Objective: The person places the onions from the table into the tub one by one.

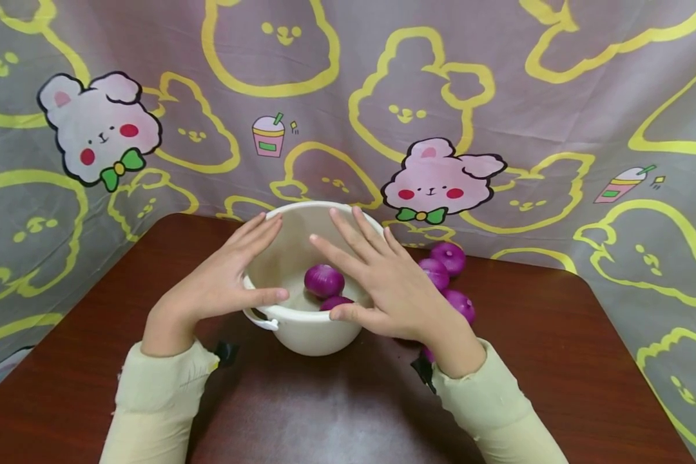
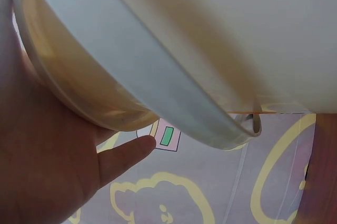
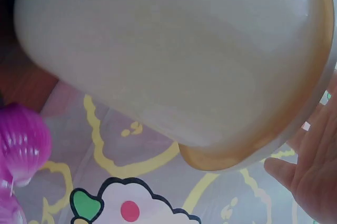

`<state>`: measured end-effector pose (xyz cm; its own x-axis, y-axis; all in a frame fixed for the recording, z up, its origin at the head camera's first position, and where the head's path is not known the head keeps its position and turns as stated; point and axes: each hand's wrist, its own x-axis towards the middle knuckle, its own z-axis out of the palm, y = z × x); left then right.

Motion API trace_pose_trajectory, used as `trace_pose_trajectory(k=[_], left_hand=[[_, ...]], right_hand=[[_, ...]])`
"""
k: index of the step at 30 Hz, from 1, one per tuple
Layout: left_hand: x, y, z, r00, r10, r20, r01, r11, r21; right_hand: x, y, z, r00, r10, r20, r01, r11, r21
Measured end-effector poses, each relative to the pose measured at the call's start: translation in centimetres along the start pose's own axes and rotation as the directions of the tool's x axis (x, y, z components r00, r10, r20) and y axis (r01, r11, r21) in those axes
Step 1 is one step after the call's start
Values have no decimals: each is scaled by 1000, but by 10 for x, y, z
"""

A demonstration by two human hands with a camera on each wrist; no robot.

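Note:
A white bucket [image 1: 319, 335] stands upright on the table, its wide mouth facing up. Inside it lie two purple onions, one fully visible [image 1: 324, 281] and one partly hidden by the front rim [image 1: 336, 302]. On the bucket's left side, my left hand [image 1: 217, 287] is spread at the rim, thumb over the near side and fingers toward the far edge. My right hand [image 1: 391, 290] is spread over the right rim, fingers extended and holding nothing. In the left wrist view, the bucket's white handle [image 2: 152, 66] crosses close to the camera.
Several purple onions sit right of the bucket, including one at the back [image 1: 447, 259] and one nearer [image 1: 459, 305]; my right hand and forearm partly cover the group. The dark brown table [image 1: 562, 361] ends at a cartoon-patterned curtain [image 1: 336, 116] behind.

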<state>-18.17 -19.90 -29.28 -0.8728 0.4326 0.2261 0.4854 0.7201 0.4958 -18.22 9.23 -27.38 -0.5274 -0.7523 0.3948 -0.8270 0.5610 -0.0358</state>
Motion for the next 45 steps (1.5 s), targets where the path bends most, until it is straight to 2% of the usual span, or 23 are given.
trace_pose_trajectory(k=[7, 21, 35, 45], left_hand=[[0, 0, 0, 1000, 5, -7, -5, 1000, 10], [0, -1, 0, 1000, 18, -14, -18, 1000, 11], [1, -1, 2, 1000, 12, -26, -12, 1000, 4], [1, -2, 3, 1000, 10, -21, -10, 1000, 0]], right_hand=[[-4, 3, 0, 1000, -5, 6, 5, 999, -54], [-18, 10, -1, 1000, 8, 25, -6, 998, -64], [-30, 15, -2, 996, 76, 36, -73, 994, -86], [-37, 21, -3, 994, 105, 43, -103, 993, -59]])
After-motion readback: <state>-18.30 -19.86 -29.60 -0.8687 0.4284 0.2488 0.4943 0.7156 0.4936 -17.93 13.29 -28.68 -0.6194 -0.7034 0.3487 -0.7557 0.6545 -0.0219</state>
